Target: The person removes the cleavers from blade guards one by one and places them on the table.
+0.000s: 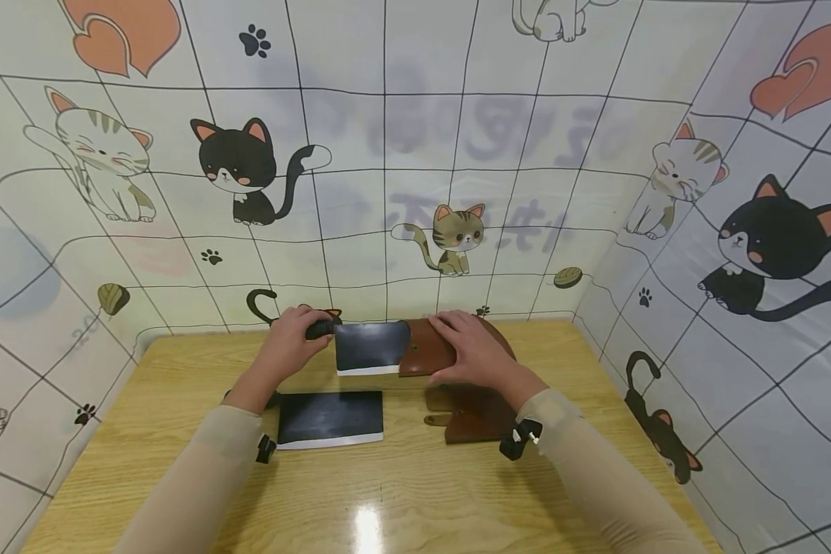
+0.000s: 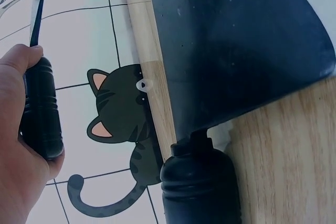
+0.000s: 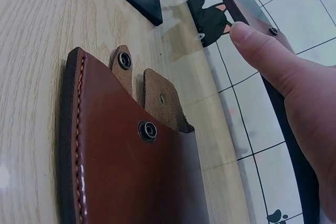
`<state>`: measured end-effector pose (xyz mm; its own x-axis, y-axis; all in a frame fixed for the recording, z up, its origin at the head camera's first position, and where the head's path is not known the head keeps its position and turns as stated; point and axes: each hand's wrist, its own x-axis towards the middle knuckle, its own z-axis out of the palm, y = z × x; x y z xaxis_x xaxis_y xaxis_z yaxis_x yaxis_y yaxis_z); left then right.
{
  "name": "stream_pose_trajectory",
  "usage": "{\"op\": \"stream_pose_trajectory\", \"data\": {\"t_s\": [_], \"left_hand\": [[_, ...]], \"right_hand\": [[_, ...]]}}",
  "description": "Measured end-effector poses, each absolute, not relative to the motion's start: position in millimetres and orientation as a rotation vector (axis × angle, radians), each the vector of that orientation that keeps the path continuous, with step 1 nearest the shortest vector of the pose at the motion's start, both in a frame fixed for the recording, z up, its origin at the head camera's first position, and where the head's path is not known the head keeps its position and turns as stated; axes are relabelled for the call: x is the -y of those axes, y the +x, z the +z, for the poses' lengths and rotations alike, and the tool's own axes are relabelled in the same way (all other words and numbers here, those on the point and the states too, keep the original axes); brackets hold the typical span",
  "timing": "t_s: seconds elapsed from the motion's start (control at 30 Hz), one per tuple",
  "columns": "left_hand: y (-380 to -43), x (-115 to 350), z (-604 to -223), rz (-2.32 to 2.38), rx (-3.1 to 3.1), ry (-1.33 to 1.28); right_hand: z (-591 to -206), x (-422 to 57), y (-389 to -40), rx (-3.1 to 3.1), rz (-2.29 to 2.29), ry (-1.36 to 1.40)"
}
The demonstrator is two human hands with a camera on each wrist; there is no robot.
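My left hand grips the black ridged handle of a raised cleaver, seen in the head and left wrist views. Its dark blade, with a bright lower edge, points right. The blade's far end meets the mouth of a brown leather sheath. How deep it sits inside, I cannot tell. My right hand holds that sheath, thumb along its face. Below, a second cleaver lies on the table, its handle mostly behind my left forearm. A second brown sheath with snap studs lies under my right wrist.
The light wooden table runs to a wall covered in cat-print sheeting, close behind both hands. The same sheeting rises on the left and right sides. The sheath on the table has a strap and a flap extending toward the second cleaver.
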<state>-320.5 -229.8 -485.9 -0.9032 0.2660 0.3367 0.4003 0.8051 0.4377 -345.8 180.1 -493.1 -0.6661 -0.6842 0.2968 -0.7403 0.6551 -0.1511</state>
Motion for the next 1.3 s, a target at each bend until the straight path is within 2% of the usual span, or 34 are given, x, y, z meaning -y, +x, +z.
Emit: {"op": "stream_pose_trajectory", "data": {"t_s": [1.3], "left_hand": [[-320,243,-492,-0.682,2.721,-0.517]], "right_hand": [[-493,-190,-343,2.706,0.398,1.123]]}}
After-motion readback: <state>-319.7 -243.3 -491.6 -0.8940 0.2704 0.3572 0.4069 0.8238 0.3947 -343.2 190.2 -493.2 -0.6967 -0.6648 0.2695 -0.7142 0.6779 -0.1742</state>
